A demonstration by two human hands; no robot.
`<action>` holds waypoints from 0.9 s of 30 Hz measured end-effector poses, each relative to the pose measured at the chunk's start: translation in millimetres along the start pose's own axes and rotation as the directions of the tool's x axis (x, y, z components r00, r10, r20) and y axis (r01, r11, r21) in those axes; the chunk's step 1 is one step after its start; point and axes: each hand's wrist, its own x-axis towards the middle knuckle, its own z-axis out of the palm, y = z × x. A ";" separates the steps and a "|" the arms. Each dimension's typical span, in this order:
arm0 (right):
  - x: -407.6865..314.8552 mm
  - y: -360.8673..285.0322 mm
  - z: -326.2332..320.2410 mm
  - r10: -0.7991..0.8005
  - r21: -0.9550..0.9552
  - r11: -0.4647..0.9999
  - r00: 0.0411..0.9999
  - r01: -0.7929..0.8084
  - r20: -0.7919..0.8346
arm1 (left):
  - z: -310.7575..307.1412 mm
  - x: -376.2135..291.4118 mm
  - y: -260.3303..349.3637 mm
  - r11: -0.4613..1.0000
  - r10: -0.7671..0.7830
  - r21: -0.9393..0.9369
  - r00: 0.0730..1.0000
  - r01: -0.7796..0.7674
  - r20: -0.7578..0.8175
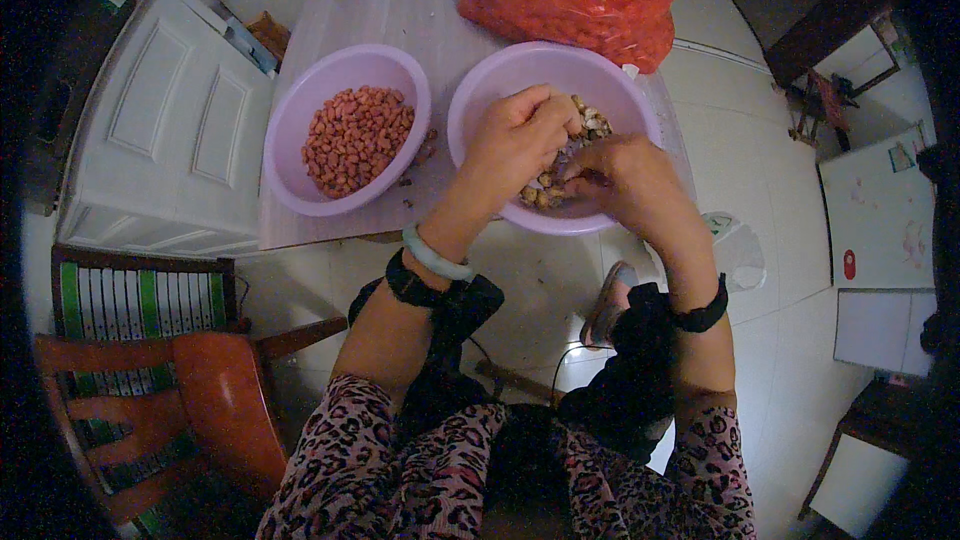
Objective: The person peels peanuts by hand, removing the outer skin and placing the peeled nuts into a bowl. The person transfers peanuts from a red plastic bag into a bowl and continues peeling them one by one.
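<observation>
Two light purple plastic basins stand on a pale wooden table. The left basin [279, 165] holds many reddish-brown shelled peanuts [356, 139]. Over the right basin [510, 60] are both my hands, close together. My left hand [525, 127] has its fingers curled; whether they hold anything is hidden. My right hand [611, 169] reaches down into the basin, its fingertips blurred, beside unshelled peanuts or shells [541, 193]. More shells [592, 120] lie past my fingers. Behind this basin sits a red mesh bag [570, 7] filled with what look like unshelled peanuts.
Small dark bits [407, 202] lie on the table [375, 7] between the basins. A wooden chair [225, 397] stands at the lower left, near a white panelled door or cabinet [172, 112]. A clear plastic bag [739, 259] is on the tiled floor at right.
</observation>
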 end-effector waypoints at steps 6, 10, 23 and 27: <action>19.6 -9.9 15.4 0.042 -0.152 0.988 0.992 -0.024 0.120 | -1.5 2.4 -4.6 0.991 0.091 0.090 0.994 -0.096 0.053; 23.2 -13.6 18.5 0.076 -0.146 0.987 0.992 -0.061 0.099 | -5.0 3.6 -7.5 0.995 0.085 0.042 0.994 -0.088 0.065; 26.7 -9.7 18.2 0.063 -0.205 0.978 0.990 -0.035 0.129 | -3.9 -2.1 0.6 0.994 0.079 -0.075 0.995 -0.075 0.055; 13.5 3.2 -4.5 0.067 0.078 0.995 0.997 -0.065 -0.025 | -13.5 -1.7 0.0 0.992 0.108 -0.080 0.984 -0.097 0.139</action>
